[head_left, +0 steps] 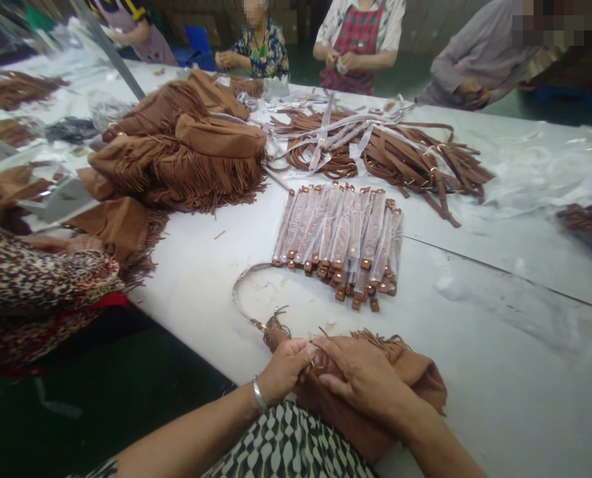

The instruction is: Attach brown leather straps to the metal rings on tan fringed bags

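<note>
A brown fringed bag point(420, 377) lies at the table's near edge, against my patterned clothing. My left hand point(288, 365) is closed at the bag's upper edge, its thumb and fingers pinching beside a small metal ring point(317, 364). My right hand point(358, 372) lies across the bag, its fingers curled over the same edge and meeting the left. What exactly sits between the fingertips is hidden. From the bag's left end a wrapped handle point(236, 292) curves up toward a row of brown straps in clear plastic sleeves point(338, 226).
Fringed brown bags point(176, 146) are heaped at the back left. Long brown straps point(390, 156) lie in a pile behind the sleeved ones. Crumpled plastic point(549, 166) covers the right side. A co-worker's patterned sleeve point(41, 279) is close on the left; several people stand across the table.
</note>
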Available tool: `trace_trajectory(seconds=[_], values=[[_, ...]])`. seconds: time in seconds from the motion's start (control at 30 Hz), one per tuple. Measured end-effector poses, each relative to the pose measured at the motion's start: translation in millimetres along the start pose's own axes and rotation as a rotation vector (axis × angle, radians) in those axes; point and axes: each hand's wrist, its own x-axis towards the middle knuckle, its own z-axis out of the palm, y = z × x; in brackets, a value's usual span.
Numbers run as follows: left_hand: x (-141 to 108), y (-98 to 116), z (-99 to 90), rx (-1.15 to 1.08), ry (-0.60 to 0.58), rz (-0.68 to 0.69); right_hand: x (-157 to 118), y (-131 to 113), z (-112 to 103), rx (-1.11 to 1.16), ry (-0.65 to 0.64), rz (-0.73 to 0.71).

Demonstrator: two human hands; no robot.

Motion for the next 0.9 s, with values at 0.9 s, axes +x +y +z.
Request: trace_trajectory(seconds=[0.9], values=[[82,11,-48.0,0.665,0.258,0.100,39,40,38,0.026,0.253,0.195]])
